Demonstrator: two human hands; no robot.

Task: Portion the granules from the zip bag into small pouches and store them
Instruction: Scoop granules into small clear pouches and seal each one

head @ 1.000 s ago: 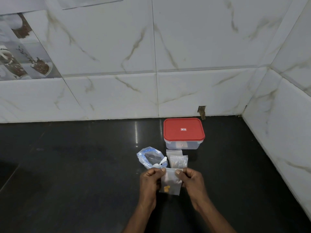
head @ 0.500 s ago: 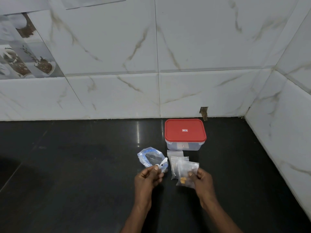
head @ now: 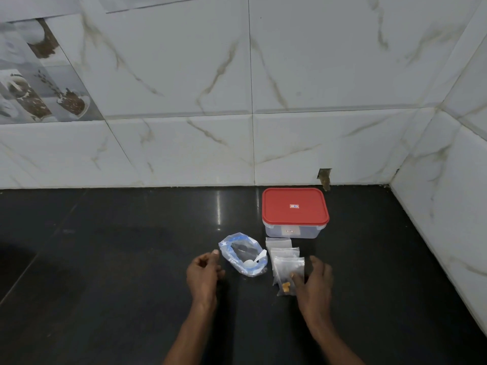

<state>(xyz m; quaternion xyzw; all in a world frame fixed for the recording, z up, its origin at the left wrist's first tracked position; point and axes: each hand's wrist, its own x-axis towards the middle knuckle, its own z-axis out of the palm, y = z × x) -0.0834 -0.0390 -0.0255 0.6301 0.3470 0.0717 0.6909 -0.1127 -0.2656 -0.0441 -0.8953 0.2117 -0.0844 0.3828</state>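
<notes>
Fingers of my right hand (head: 316,280) spread apart, thumb touching the clear plastic pouch (head: 288,270) of orange granules on the black table (head: 105,259). My left hand (head: 204,272), loosely curled, holds nothing beside the blue-edged zip bag (head: 243,255).

Two bare forearms enter from the bottom edge, nearer the camera than the red-lidded box (head: 295,208). The left hand (head: 204,275), left of the box, and the right hand (head: 315,281), below it, are uncovered; one short, trimmed thumbnail shows on the left.
</notes>
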